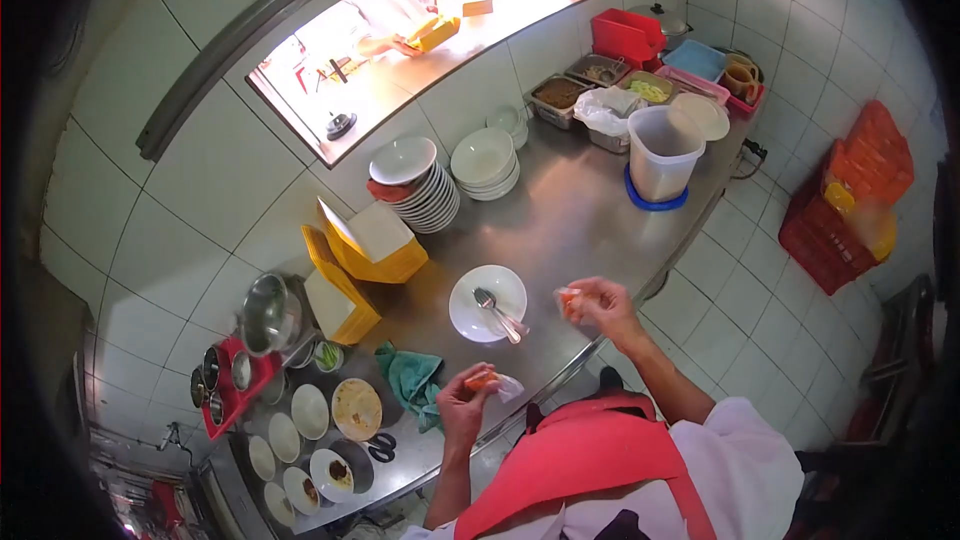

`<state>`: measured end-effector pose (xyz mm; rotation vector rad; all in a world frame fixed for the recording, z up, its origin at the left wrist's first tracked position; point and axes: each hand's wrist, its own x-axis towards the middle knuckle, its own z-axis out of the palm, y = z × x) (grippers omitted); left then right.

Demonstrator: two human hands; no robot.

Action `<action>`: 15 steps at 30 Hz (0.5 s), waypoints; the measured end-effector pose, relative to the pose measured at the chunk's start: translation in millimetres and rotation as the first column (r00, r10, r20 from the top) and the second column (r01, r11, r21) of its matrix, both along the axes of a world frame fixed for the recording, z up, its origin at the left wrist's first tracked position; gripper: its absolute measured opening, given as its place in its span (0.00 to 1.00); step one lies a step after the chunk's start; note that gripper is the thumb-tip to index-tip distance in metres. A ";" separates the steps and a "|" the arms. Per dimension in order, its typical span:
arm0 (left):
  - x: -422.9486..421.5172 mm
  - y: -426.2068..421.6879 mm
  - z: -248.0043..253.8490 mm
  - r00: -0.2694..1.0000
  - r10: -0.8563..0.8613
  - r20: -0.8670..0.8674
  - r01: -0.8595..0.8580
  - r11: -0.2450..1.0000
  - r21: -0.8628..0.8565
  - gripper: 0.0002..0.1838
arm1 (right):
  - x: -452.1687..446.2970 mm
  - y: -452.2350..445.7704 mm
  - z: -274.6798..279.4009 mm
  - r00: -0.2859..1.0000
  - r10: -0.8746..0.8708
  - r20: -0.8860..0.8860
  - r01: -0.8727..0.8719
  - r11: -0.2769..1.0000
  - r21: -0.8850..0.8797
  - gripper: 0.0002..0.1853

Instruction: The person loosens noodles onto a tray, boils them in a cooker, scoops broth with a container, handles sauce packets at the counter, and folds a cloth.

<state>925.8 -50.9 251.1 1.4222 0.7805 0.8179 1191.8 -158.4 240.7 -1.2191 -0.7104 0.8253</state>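
Observation:
My left hand is closed on a small clear plastic packet with orange contents, near the table's front edge. On the right, my right hand pinches a similar clear packet with orange contents. Between and beyond both hands lies a white plate, holding a spoon and another utensil with their handles toward me. A green cloth lies beside my left hand.
Stacked white bowls, yellow boxes and a plastic tub stand along the steel table. Small dishes and black-handled scissors are at left. Beyond the serving window, a person's hands hold a yellow box.

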 end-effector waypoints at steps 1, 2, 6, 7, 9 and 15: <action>4.9 13.3 -0.8 0.991 0.129 0.048 -0.125 0.989 -0.075 0.11 | 15.2 4.8 -5.2 0.966 -0.206 -0.154 0.229 0.962 0.150 0.07; 8.7 24.4 3.7 0.963 0.256 0.081 -0.241 0.957 -0.159 0.12 | 23.7 7.5 -3.7 0.867 -0.369 -0.335 0.459 0.852 0.251 0.07; 39.5 -3.0 19.0 0.995 -0.094 0.032 0.090 0.991 0.101 0.10 | 17.6 -9.4 7.9 0.966 -0.204 -0.156 0.229 0.960 0.160 0.07; 50.3 -12.8 14.4 0.986 -0.159 0.044 0.158 0.987 0.024 0.09 | 17.4 -9.2 5.4 0.964 -0.206 -0.167 0.231 0.962 0.146 0.07; 63.7 14.5 22.0 0.981 0.016 0.194 -0.007 0.999 -0.048 0.10 | 29.4 -1.8 9.9 0.963 -0.210 -0.170 0.236 0.960 0.150 0.06; 82.2 -8.4 33.3 0.979 -0.159 0.129 0.150 0.986 0.076 0.12 | 37.7 -15.0 28.7 0.997 -0.073 -0.018 0.074 0.991 0.111 0.06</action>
